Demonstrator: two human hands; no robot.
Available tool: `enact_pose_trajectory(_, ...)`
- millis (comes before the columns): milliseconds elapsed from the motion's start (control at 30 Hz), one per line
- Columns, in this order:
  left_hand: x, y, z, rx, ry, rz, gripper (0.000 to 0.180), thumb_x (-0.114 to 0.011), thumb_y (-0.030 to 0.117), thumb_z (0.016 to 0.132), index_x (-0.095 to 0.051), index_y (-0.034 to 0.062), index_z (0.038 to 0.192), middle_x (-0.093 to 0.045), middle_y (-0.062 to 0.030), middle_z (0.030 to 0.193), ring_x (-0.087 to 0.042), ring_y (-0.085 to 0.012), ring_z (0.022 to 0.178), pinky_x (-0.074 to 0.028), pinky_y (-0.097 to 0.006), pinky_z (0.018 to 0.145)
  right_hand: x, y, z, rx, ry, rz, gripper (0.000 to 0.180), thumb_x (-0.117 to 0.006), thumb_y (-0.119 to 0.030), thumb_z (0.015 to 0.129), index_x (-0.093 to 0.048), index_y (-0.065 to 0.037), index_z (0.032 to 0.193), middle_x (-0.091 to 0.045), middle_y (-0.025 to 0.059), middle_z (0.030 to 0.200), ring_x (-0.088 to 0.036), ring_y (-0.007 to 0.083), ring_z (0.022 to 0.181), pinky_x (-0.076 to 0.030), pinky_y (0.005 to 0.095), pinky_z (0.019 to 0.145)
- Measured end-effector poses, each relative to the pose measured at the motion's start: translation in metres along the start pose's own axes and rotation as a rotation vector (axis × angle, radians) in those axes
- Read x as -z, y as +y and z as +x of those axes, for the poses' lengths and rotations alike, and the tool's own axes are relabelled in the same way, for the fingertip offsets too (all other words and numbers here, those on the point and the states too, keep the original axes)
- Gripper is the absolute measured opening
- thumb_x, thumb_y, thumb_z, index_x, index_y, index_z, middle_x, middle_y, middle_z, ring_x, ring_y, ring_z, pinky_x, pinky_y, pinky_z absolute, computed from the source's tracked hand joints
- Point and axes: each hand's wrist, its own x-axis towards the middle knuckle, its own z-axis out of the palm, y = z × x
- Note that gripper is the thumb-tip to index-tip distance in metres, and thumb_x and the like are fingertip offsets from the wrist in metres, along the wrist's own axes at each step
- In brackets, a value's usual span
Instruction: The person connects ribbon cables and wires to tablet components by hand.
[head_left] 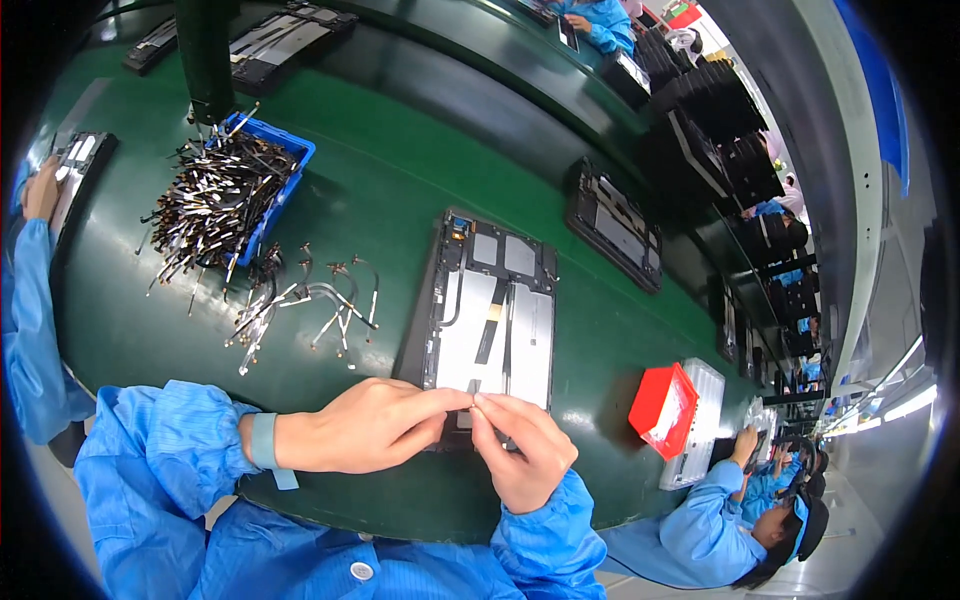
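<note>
An opened tablet [530,330], with silver battery panels and black flat strips in a dark frame, lies on the green bench in front of me. My left hand [365,428] and my right hand [525,450] meet over its near edge, fingertips together. Both are closed in a pinch; anything between the fingers is too small to make out. Left of the tablet lie several loose thin cables [325,295] with metallic ends. Beyond them a blue bin [299,150] is heaped with many more such cables, some spilling over its side.
Another opened tablet [615,225] rests at the back right. A red tray [665,410] sits by a clear plastic box [703,425] on the right. A dark post [207,65] rises behind the bin. Co-workers in blue sit on both sides, one hand [42,190] touching a device.
</note>
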Motion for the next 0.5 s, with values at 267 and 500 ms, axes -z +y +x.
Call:
enact_pose_trajectory(267, -0.001, 0.001, 0.000, 0.042, -0.079, -0.082, 0.033, -0.053, 0.003, 0.084, -0.055, 0.0055, 0.117, -0.064, -0.0088, 0.071, -0.065, -0.0286, 0.067, -0.052, -0.039, 0.062, 0.080, 0.061, -0.014, -0.437, 0.439, 0.031, 0.008, -0.068, -0.002, 0.082, -0.068, 0.003, 0.087, -0.070, 0.0097, 0.077, -0.068, 0.0145, 0.071, -0.054, 0.0242, 0.064)
enact_pose_trajectory(500, 0.006, 0.009, -0.002, 0.172, 0.038, -0.034, 0.025, -0.049, 0.002, 0.084, -0.057, 0.0013, 0.108, -0.068, -0.0036, 0.075, -0.063, -0.0220, 0.075, -0.047, -0.038, 0.085, 0.218, 0.186, -0.065, -0.694, 0.312, -0.625, 0.026, -0.075, -0.014, 0.074, -0.073, -0.001, 0.097, -0.072, 0.0162, 0.080, -0.070, 0.0199, 0.072, -0.054, 0.0320, 0.070)
